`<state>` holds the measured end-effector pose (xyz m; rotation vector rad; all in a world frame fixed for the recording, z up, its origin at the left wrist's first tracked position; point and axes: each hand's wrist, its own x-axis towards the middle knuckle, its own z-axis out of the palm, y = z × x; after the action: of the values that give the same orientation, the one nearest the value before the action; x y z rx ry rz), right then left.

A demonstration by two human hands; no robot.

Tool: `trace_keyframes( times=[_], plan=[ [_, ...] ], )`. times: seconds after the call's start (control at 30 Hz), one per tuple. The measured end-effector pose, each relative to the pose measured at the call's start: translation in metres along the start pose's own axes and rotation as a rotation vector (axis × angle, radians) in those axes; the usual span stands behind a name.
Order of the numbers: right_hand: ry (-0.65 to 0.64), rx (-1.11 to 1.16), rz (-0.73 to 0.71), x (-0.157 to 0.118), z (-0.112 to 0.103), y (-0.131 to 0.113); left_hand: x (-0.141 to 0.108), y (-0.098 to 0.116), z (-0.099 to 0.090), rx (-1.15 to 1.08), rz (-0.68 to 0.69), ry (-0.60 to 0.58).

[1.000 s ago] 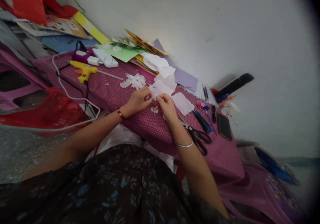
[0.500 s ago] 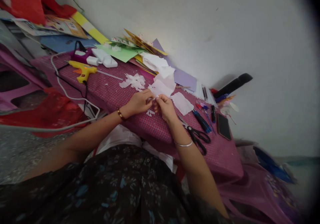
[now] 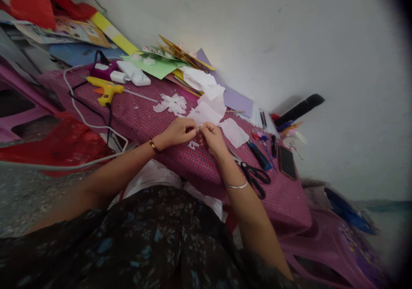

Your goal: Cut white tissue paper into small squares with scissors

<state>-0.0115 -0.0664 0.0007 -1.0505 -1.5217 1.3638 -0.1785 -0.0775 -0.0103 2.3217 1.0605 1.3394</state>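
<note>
Over the checked worktop [image 3: 146,119], left hand [image 3: 180,131] and right hand [image 3: 212,138] pinching a small white piece [image 3: 198,128], torn scraps [image 3: 174,105] beyond, scissors [image 3: 252,174] beside right forearm.

Small white paper scrap [image 3: 198,127], mostly hidden, pinched between both hands [image 3: 179,131] [image 3: 213,138].

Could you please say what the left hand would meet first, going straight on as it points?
Apart from the white bit between them, the left hand would probably meet the right hand; depth is unclear.
</note>
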Motion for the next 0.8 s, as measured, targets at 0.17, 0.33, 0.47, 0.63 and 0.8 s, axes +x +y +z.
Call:
trace_keyframes(
  times=[0.17,0.33,0.47,0.63,0.8],
  plan=[
    [-0.015,-0.024,0.01,-0.0009,-0.0001,-0.0006,-0.0006,-0.0001,0.0019,-0.011,0.004,0.04],
    [-0.043,-0.03,0.008,-0.0015,0.0002,-0.0004,-0.0001,-0.0013,0.0035,-0.005,0.002,0.067],
    [-0.047,-0.01,0.001,-0.0017,-0.0003,-0.0005,0.001,-0.0021,0.0033,-0.034,-0.002,0.09],
    [-0.074,-0.018,0.012,-0.0021,-0.0005,-0.001,0.0013,-0.0035,0.0032,-0.02,-0.018,0.096],
    [-0.062,-0.042,0.016,-0.0012,0.0001,0.0003,0.0002,-0.0027,0.0035,-0.048,-0.038,0.078]
  ],
)
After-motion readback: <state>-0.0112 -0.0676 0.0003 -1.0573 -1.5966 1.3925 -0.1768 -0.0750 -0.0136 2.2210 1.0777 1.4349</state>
